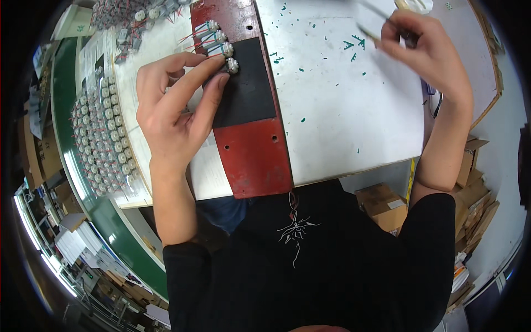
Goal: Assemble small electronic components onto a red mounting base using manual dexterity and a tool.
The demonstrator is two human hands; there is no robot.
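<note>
My left hand (174, 105) pinches a small motor (233, 66) with a round whitish end between thumb and fingers; most of its body is hidden by the fingertips. It is held over a black pad (249, 91) on a long red board (254, 160). Just beyond, three similar motors (221, 36) lie side by side on the board, with red and green wires pointing left. Off to the right, above the white work surface (343, 122), my right hand (431, 55) is closed round tweezers (367, 32), whose prongs are blurred by motion.
Small green scraps (354, 44) are scattered on the white surface. Rows of motors with red wires (102, 138) stand at the left, and grey parts (124, 27) are heaped at the far left. Cardboard boxes (381, 206) sit below the table's right side.
</note>
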